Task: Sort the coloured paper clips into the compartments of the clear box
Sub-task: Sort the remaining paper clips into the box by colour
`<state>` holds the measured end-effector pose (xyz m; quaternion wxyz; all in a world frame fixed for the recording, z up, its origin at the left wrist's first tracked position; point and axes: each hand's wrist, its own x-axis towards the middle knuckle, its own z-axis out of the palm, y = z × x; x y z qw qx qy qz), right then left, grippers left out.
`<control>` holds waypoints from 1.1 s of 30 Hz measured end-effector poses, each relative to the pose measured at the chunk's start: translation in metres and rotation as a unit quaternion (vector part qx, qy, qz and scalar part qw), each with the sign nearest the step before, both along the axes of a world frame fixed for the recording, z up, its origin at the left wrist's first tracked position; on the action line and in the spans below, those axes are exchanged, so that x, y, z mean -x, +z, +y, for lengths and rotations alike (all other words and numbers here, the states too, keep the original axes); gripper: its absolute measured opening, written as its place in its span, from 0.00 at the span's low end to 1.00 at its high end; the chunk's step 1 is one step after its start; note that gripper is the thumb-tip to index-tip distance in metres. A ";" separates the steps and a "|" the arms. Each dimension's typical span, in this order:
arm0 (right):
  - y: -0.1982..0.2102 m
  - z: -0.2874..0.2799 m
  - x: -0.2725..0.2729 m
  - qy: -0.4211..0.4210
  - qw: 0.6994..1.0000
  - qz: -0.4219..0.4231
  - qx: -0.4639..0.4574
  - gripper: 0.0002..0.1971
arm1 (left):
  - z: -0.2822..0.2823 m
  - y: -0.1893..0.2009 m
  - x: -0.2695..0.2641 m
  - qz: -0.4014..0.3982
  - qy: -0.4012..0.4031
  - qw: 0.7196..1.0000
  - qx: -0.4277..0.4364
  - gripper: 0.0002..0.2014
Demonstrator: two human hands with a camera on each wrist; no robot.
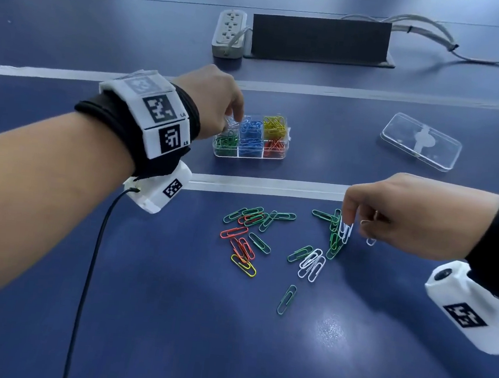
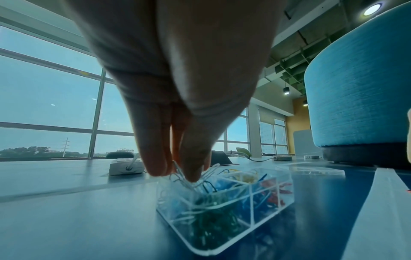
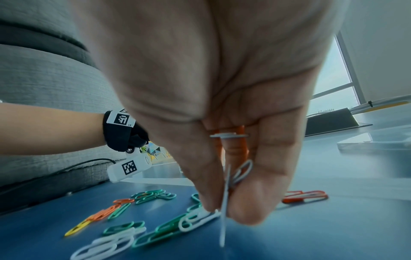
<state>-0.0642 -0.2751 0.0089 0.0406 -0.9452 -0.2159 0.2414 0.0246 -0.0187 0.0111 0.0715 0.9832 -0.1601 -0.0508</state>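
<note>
While left hand (image 1: 212, 100) pinches white clips (image 2: 195, 181) over clear box (image 1: 250, 155), right hand (image 1: 416, 214) fingers (image 3: 262, 193) pinch white clips.

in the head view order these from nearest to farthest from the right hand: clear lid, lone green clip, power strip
From the right hand:
1. Clear lid, beyond the hand.
2. Lone green clip, nearer the camera, to its left.
3. Power strip, at the far end.
</note>
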 end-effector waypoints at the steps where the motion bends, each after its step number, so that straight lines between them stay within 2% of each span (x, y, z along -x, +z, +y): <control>1: 0.000 0.000 0.000 0.001 1.000 0.002 -0.001 0.13 | 0.000 0.000 0.000 -0.002 -0.001 1.000 0.003 0.14; 7: -0.004 -0.003 0.003 0.001 1.000 0.005 -0.005 0.12 | -0.005 -0.003 0.002 -0.019 -0.008 1.000 0.018 0.14; 12: 0.000 -0.005 0.004 -0.006 1.000 -0.002 0.005 0.13 | -0.005 -0.004 -0.001 -0.030 0.037 0.998 0.040 0.07; 17: 0.012 -0.007 -0.006 -0.040 0.998 -0.034 -0.036 0.13 | -0.004 -0.005 0.001 -0.023 0.041 0.998 0.046 0.13; 19: 0.015 -0.006 -0.011 -0.054 0.997 -0.022 -0.046 0.13 | -0.005 -0.004 0.002 -0.021 0.035 0.998 0.057 0.09; 24: 0.012 0.003 -0.014 -0.081 0.995 0.034 -0.057 0.20 | -0.005 -0.003 0.001 -0.011 0.050 0.997 0.052 0.06; 28: 0.003 0.013 -0.013 -0.080 0.996 0.025 -0.035 0.17 | -0.002 -0.005 0.001 -0.008 0.064 0.995 0.073 0.12; 33: 0.002 0.009 -0.003 -0.019 0.999 0.024 -0.021 0.09 | 0.000 -0.005 0.003 -0.013 0.056 0.995 0.084 0.09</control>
